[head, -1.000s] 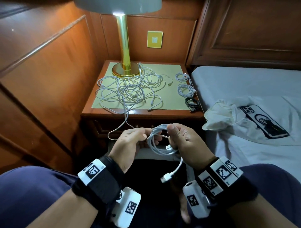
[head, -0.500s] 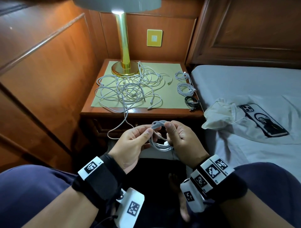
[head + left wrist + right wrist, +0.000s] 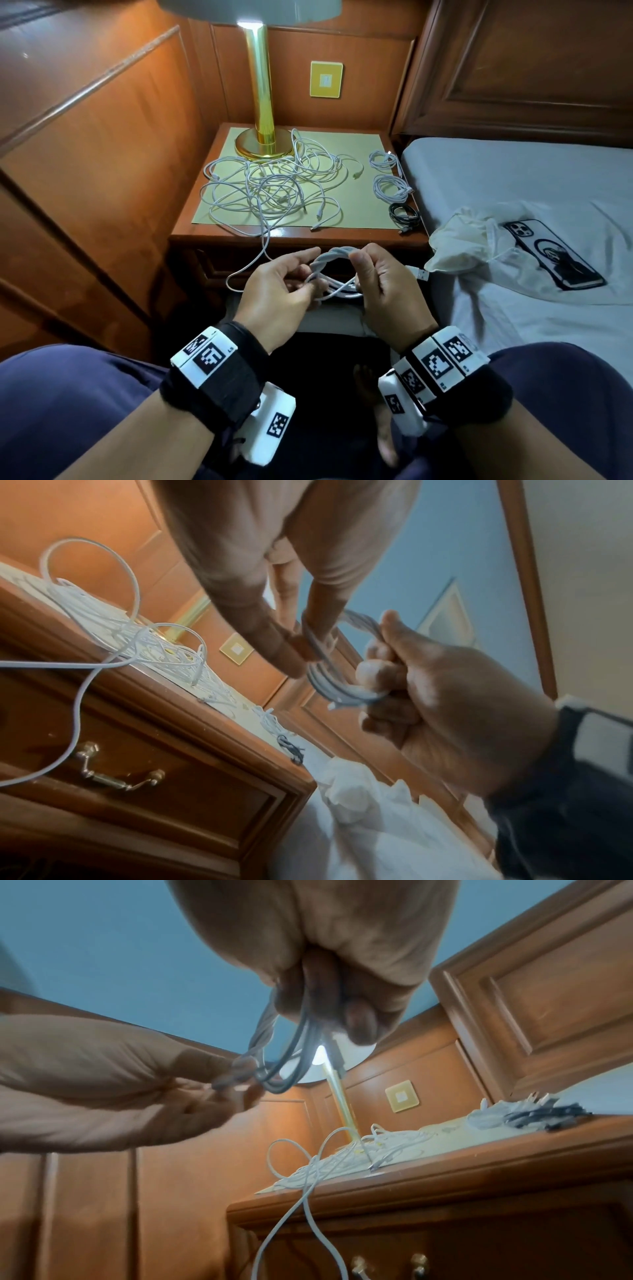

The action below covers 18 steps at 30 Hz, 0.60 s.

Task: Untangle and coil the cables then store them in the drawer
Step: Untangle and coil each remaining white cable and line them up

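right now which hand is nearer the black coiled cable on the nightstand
Right. The right hand is just below the black coiled cable; the left hand is farther left.

No legible text, brand or number in any view.

Left wristband (image 3: 205, 358): black-and-white square code markers; tiny characters at one marker's corner, too small to read. Camera block under the left wrist (image 3: 274, 425): one more code marker, no readable lettering.

Right wristband (image 3: 442, 363): several similar code markers with small marks at the edges, unreadable.

Phone (image 3: 555, 253) on the bed: dark figure graphic and ring on its case, no words discernible.

Yellow wall plate (image 3: 326, 79): pale central square, no lettering visible.
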### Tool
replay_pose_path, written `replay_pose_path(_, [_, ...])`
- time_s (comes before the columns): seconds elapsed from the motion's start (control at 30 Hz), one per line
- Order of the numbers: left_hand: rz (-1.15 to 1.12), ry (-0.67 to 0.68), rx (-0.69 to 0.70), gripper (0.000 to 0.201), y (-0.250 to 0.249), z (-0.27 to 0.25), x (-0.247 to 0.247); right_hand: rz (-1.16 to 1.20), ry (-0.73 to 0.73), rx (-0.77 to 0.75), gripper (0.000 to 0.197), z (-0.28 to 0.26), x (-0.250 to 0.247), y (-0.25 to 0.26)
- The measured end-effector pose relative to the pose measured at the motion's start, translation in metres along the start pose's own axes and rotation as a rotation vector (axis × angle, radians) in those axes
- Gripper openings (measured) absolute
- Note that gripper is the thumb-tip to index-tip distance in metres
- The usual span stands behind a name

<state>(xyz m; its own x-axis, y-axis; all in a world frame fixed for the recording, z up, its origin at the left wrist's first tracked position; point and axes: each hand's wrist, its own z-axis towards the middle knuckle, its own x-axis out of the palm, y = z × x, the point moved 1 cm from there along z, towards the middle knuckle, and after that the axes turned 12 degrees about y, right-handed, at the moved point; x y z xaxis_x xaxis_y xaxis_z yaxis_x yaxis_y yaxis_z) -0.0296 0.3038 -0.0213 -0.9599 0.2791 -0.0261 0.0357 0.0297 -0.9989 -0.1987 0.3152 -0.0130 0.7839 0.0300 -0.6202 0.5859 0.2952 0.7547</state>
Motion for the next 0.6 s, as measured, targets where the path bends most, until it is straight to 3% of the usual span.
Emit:
replay_pose_path(0.07, [0.011, -0.033, 0.016, 0.041, -0.004, 0.001, -0.004, -0.093, -0.043, 0.003, 0.031, 0.001, -0.003, 0.000])
replay_pose_path(0.17, [0.092, 0.029, 0.043, 0.023, -0.012, 0.000, -0.014, -0.211, -0.133, 0.001, 0.025, 0.003, -0.012, -0.003])
replay_pose_path(0.27, [0.389, 0.037, 0.127, 0.015, -0.008, -0.001, -0.026, -0.162, -0.197, 0.000, 0.025, 0.004, -0.022, -0.008])
replay_pose_path(0.37, [0.637, -0.040, 0.305, 0.019, -0.001, -0.001, -0.027, 0.047, -0.191, 0.008, 0.037, 0.001, -0.019, -0.007])
replay_pose_path(0.43, [0.675, -0.084, 0.338, 0.017, 0.001, 0.000, -0.020, 0.297, -0.162, 0.014, 0.038, 0.000, -0.013, -0.002])
replay_pose_path(0.5, [0.576, -0.116, 0.266, 0.015, 0.003, -0.001, -0.012, 0.540, -0.091, 0.043, 0.041, -0.001, -0.010, 0.002])
replay_pose_path(0.6, [0.245, -0.093, 0.050, 0.016, 0.007, -0.002, -0.006, 0.871, 0.044, 0.152, 0.045, -0.001, -0.007, 0.008])
